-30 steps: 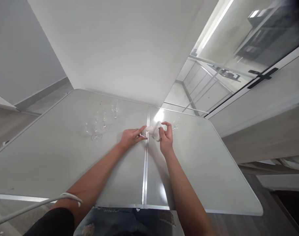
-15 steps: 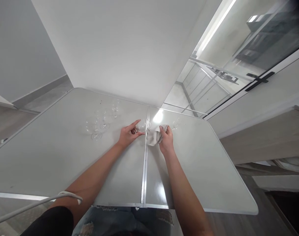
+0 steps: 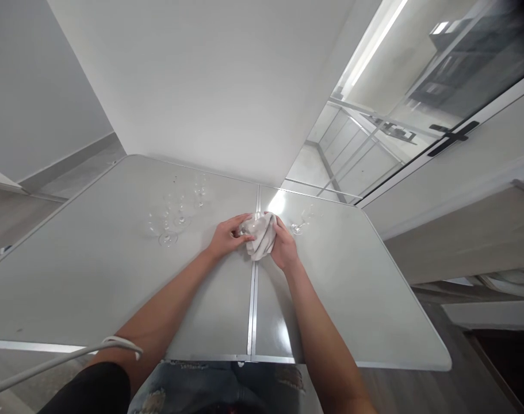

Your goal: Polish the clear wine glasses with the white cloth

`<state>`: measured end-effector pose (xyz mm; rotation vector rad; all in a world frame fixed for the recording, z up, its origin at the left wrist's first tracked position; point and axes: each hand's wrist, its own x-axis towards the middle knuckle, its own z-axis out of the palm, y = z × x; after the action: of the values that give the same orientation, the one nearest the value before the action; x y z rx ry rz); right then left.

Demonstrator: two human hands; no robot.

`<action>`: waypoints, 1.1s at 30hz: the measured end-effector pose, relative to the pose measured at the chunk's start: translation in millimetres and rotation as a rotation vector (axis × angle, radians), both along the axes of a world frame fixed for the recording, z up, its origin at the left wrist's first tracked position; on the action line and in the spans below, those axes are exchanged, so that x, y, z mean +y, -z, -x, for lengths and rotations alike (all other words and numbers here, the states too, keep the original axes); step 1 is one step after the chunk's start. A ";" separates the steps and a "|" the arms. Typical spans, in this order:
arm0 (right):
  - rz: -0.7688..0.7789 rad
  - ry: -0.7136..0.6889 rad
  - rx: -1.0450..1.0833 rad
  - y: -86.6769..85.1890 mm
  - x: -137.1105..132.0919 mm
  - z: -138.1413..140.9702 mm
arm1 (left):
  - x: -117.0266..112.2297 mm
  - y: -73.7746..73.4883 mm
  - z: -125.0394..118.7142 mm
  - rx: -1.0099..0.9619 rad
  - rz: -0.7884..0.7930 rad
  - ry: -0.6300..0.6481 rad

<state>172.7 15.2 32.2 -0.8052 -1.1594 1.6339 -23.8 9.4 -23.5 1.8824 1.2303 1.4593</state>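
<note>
Near the table's centre seam, my left hand (image 3: 228,236) is closed around a clear wine glass (image 3: 243,229), which lies tilted between my hands and is partly covered. My right hand (image 3: 283,244) grips a crumpled whitish cloth (image 3: 262,237) and presses it against the glass from the right. The cloth hides much of the glass. Just beyond my right hand stands another clear stemmed glass (image 3: 297,229). Left of my left hand, several stemmed glasses stand in a loose group, among them a near one (image 3: 168,237) and a far one (image 3: 201,198).
The pale folding table (image 3: 343,299) has a metal seam down its middle and a metal rim. A white wall (image 3: 210,86) rises at its far edge. At the right is a glass-panelled door (image 3: 454,138). A white cable (image 3: 63,362) crosses at lower left by my arm.
My right hand has moved left with the cloth, bringing it onto the glass in my left hand. The glass standing behind my right hand shows more fully. The view has shifted slightly.
</note>
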 end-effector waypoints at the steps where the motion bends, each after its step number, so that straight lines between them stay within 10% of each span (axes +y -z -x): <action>1: -0.009 -0.006 -0.014 1.2 0.4 0.5 | 0.2 1.3 0.0 -0.003 0.037 0.007; 11: -0.032 0.059 -0.641 11.7 10.9 -22.4 | 0.5 -1.2 -0.6 0.042 -0.026 -0.177; 14: 0.240 -0.123 -0.430 9.4 13.0 -28.1 | 3.2 -2.9 0.2 0.037 -0.009 -0.293; 16: 0.269 -0.001 -0.161 7.8 14.4 -25.8 | 5.2 -1.7 1.2 0.005 -0.008 -0.314; 22: -0.098 0.578 -0.186 6.4 13.7 -16.6 | 4.2 3.5 2.5 0.062 -0.022 -0.225; 33: -0.587 0.172 -0.494 -2.0 -4.7 -20.3 | -0.6 6.0 -1.9 0.490 -0.120 -0.134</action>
<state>193.1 10.5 34.2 -0.9040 -1.7484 0.8866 -21.9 8.7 -29.6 2.3721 1.5383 1.1917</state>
